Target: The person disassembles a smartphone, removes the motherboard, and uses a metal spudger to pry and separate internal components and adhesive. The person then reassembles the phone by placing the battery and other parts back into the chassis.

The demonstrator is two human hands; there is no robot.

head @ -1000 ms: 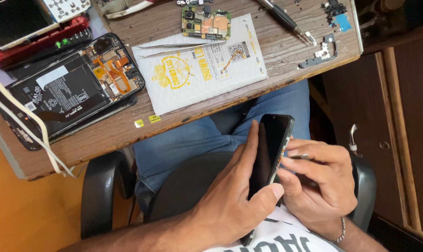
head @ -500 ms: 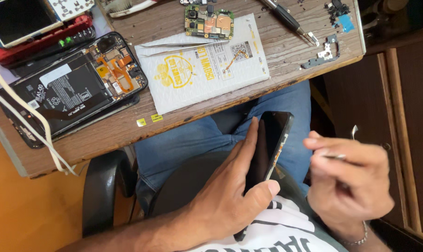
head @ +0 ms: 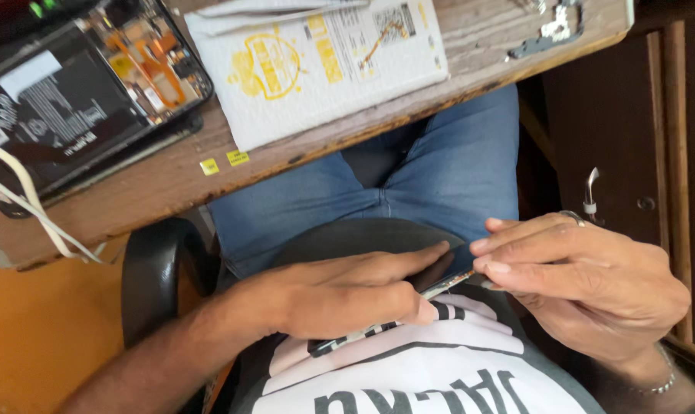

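Slim black phone (head: 432, 280) (glossy, metal-edged) gripped by left hand (head: 340, 295); right hand (head: 585, 284) pinches its end.

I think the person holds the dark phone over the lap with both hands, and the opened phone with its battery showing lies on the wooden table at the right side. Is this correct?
Not quite. The head view shows the opened phone at the left end of the wooden table, not the right. The rest holds: the left hand and right hand hold the dark phone over the lap.
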